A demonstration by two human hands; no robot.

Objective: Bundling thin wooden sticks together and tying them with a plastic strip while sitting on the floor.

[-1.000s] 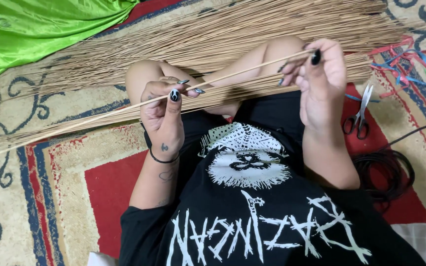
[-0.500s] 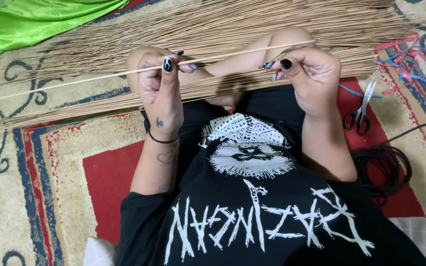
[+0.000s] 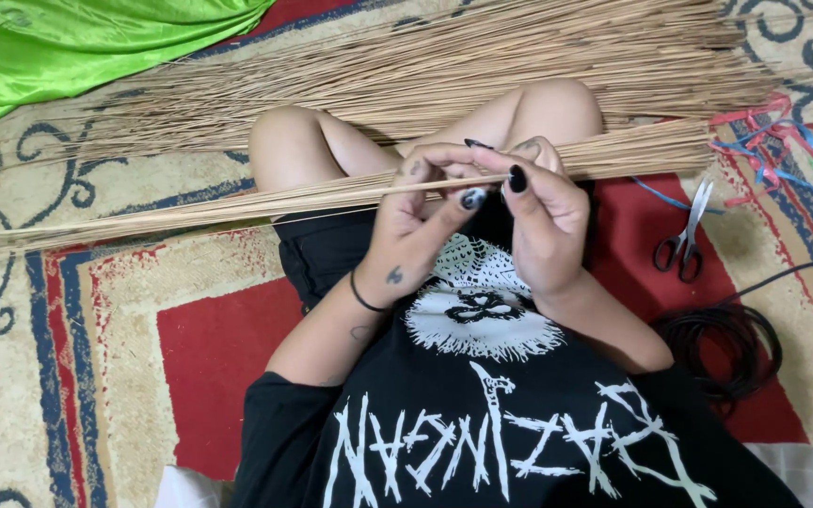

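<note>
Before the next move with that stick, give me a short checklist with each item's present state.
1. Stick pinched by both hands: ok; left hand and right hand meet at its end.
2. Stick lifted apart from the bundle: cannot tell; it runs close along other sticks.
3. Stick whole along its length: cannot tell, too thin.
4. Scissors near the right hand: ok, on the rug.
5. Cord coil off the lap: ok.
</note>
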